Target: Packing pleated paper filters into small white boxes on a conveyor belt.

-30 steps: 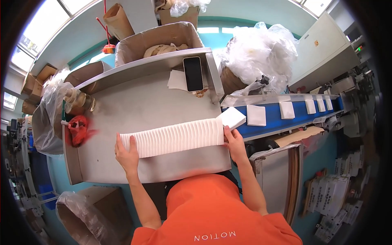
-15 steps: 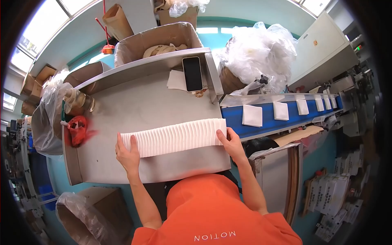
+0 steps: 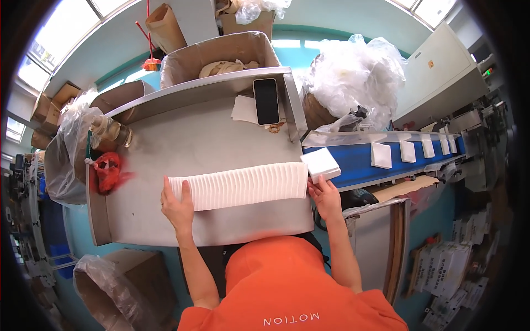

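A long row of folded white napkins (image 3: pixel 243 186), set on edge and packed face to face, stretches across the metal table. My left hand (image 3: pixel 178 207) grips its left end, thumb at the front and fingers around the end. Just past the row's right end, my right hand (image 3: pixel 326 197) pinches a folded white napkin stack (image 3: pixel 320 163) by its near edge, thumb on top. That stack lies roughly flat over the near end of the blue conveyor belt (image 3: pixel 353 165). The undersides of the right fingers are hidden.
More folded napkins (image 3: pixel 381 155) sit spaced along the belt. A phone (image 3: pixel 266 102) lies on paper at the table's (image 3: pixel 149 160) back right. A red plastic bag (image 3: pixel 107 171) and a jar (image 3: pixel 113 134) are at its left. Cardboard boxes (image 3: pixel 221 52) and bagged plastic (image 3: pixel 359 74) stand behind.
My right hand has left the row's right end and moved right, taking hold of a napkin stack at the belt's end. My left hand stays at the row's left end.
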